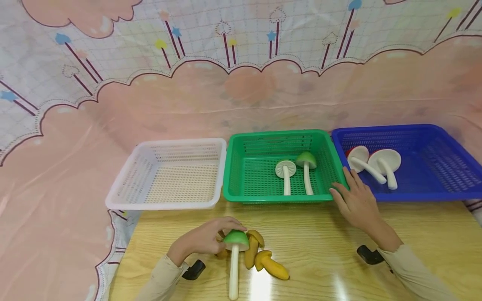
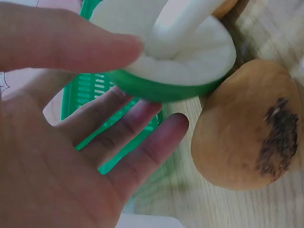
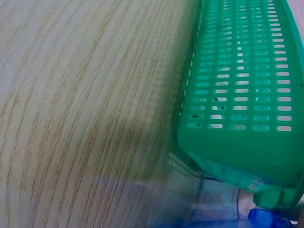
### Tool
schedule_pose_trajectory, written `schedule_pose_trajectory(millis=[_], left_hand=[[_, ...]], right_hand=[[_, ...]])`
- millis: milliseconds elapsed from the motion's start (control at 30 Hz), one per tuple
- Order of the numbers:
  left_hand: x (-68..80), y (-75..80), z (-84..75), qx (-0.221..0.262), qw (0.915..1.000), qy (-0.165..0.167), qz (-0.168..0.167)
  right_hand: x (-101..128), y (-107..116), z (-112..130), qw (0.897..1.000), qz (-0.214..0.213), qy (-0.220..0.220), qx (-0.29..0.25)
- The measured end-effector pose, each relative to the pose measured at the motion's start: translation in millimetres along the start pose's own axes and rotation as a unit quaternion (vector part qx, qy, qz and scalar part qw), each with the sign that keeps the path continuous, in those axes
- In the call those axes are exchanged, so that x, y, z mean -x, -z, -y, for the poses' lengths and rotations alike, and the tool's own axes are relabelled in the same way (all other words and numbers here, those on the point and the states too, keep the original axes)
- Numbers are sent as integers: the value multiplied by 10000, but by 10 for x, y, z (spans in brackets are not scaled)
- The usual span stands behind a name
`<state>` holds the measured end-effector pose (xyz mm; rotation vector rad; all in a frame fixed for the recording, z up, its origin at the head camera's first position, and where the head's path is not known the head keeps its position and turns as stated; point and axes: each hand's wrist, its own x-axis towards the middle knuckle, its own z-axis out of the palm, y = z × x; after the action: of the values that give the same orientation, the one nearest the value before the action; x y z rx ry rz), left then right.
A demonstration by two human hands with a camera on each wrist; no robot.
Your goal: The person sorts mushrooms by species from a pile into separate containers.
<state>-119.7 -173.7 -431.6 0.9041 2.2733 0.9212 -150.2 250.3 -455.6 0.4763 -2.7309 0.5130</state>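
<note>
Left hand [image 1: 207, 238] pinches the green-capped mushroom [image 1: 234, 265] by its cap, beside brown mushrooms [image 1: 250, 253] on the worktop [image 1: 312, 246]; stem points away from the green basket [image 1: 260, 199], which lies ahead and right. Right hand [image 1: 357, 205] farther off, fingers spread at the basket's corner.

From my far seat I see one brown mushroom [image 1: 223, 253] only in part, because the left hand [image 1: 205, 237] and the green-capped mushroom [image 1: 234, 267] hide the rest. In the left wrist view, the upper edge cuts the white stem [image 2: 176, 29], so I cannot follow it to its end. The blue basket [image 1: 414, 196] is cropped at the head view's right, and the green basket [image 3: 237, 147] at the right wrist view's top and right.
</note>
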Motion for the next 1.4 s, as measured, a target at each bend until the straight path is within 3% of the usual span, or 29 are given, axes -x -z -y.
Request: schedule_pose_trajectory(millis=[167, 433, 700, 900, 1033, 1133, 1233, 1300, 1400], left_hand=[[-20, 0, 39, 124, 9997, -176, 121], [-71, -38, 63, 541, 9939, -660, 698], [-92, -147, 39, 983, 9926, -659, 274], [-52, -250, -25, 130, 9979, -616, 178], [-12, -292, -56, -139, 9983, -568, 64], [15, -325, -53, -191, 9971, -677, -287], [48, -336, -61, -238, 9899, -974, -998], [66, -320, -81, -406, 9762, -1314, -1678], [75, -251, -123, -692, 9400, -1874, -2766]], right_hand=[[-7, 9, 4, 10000, 5, 16, -36], [9, 8, 6, 9999, -133, 30, -81], [24, -9, -2, 9997, -233, 59, -75], [10, -15, -26, 9996, -280, 72, -79], [10, -12, -37, 9995, -305, 60, -79], [13, -12, -35, 9996, -264, 47, -78], [5, -18, -28, 9997, -221, 63, -104], [1, -22, -25, 9996, -220, 75, -127], [5, -29, -28, 9995, -278, 84, -121]])
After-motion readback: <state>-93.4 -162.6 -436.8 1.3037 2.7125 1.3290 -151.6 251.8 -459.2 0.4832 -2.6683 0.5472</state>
